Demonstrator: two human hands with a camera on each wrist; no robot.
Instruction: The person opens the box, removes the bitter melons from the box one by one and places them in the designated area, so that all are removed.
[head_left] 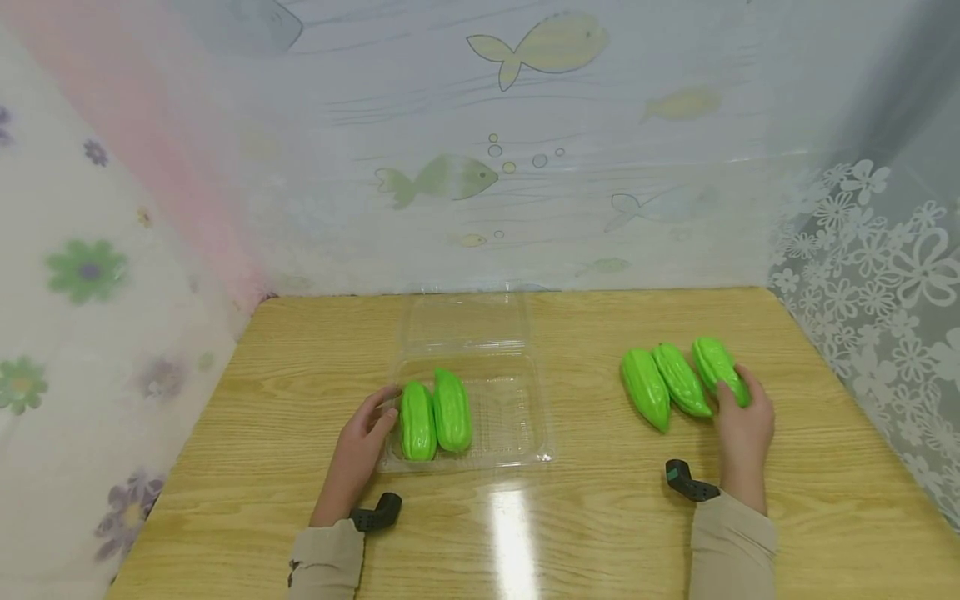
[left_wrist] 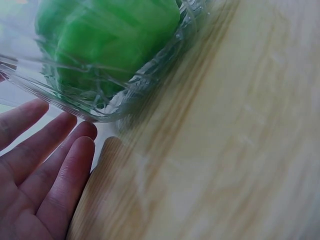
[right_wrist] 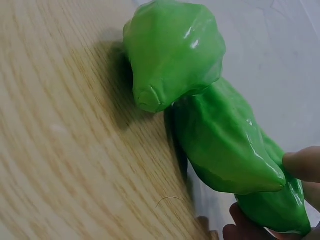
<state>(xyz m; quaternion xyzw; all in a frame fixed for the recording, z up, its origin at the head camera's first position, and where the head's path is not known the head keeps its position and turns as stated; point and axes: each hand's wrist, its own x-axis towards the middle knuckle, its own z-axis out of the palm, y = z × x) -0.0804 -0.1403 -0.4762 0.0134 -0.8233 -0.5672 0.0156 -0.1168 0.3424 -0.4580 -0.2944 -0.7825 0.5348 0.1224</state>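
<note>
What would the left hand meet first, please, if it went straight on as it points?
Probably the left side of the clear rectangular plastic container, then an elongated green pod inside; whether the left hand touches the container is unclear.

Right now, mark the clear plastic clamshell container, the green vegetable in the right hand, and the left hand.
Clear plastic clamshell container (head_left: 510,417), head view: bare floor.
Held green vegetable (head_left: 715,362), head view: upper half.
Left hand (head_left: 362,442), head view: back of hand.

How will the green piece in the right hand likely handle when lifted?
The green piece looks glossy, so it may slip. No dent shows where the right hand pinches it, so it's probably stiff. Its long, rounded body could roll if nudged.
</note>
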